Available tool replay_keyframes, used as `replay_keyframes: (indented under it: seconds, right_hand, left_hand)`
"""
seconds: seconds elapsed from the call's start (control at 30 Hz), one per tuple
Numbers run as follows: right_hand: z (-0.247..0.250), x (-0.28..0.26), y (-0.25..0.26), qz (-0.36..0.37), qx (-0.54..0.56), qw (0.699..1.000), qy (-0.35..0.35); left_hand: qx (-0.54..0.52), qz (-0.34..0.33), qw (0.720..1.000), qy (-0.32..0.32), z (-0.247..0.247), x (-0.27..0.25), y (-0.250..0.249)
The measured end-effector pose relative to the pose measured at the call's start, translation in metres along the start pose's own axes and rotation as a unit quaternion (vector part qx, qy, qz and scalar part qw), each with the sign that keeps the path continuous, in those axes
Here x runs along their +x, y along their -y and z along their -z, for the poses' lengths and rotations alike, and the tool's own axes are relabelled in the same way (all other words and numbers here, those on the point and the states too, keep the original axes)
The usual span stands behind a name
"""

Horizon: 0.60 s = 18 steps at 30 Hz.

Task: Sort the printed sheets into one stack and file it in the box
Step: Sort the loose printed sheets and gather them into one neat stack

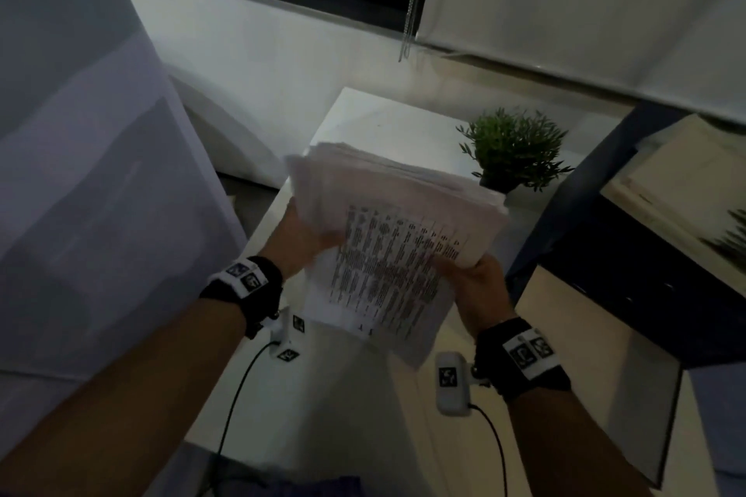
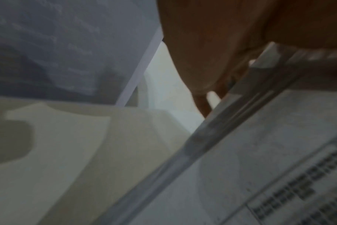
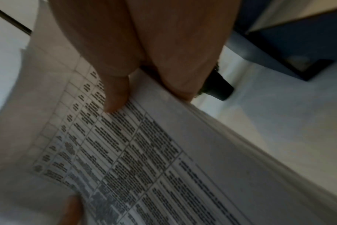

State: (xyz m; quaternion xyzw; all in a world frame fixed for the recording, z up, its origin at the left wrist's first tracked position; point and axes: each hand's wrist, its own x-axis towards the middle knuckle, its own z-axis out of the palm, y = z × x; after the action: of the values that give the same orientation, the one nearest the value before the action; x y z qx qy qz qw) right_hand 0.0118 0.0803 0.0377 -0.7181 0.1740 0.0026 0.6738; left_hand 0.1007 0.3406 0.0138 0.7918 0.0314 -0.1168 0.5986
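Note:
A thick stack of printed sheets [image 1: 395, 222] is held in the air above a white table [image 1: 363, 121]. The top sheet carries a printed table of small text [image 3: 137, 152]. My left hand [image 1: 311, 238] grips the stack's left edge, fingers under it [image 2: 202, 76] beside the paper edges [image 2: 221, 129]. My right hand [image 1: 472, 282] holds the right near corner, thumb [image 3: 113, 97] pressed on the top sheet and fingers below. The sheets lie unevenly, some sticking out at the far end. A large pale box-like surface [image 1: 80, 157] fills the left side.
A small green potted plant [image 1: 512, 149] stands on the white table just beyond the stack's right end; its dark pot [image 3: 217, 86] shows by my right fingers. A dark blue unit [image 1: 629, 238] stands to the right. A window blind with a bead chain [image 1: 407, 36] hangs behind.

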Motion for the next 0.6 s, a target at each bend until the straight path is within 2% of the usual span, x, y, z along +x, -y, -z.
replay_keyframes:
  seconds: [0.13,0.23,0.33,0.47,0.6]
  right_hand:
    - [0.002,-0.004,0.038,0.129,-0.013,0.992,-0.008]
    - [-0.005,-0.006,0.042,0.168,0.028,0.985,-0.031]
    - [-0.011,-0.01,0.035,0.166,0.041,0.984,-0.053]
    - [-0.015,-0.011,0.035,0.173,0.04,0.983,-0.037]
    - [-0.008,-0.009,0.043,0.217,0.032,0.975,-0.023]
  left_hand:
    - [-0.103,-0.102,0.987,-0.064,-0.001,-0.018,-0.039]
    - [-0.142,-0.152,0.972,-0.106,-0.003,-0.03,-0.047]
    - [-0.126,-0.163,0.974,-0.091,-0.007,-0.038,-0.042]
    - [-0.122,-0.154,0.976,-0.098,0.003,-0.039,-0.043]
    - [-0.127,-0.158,0.974,-0.103,0.019,-0.031,-0.048]
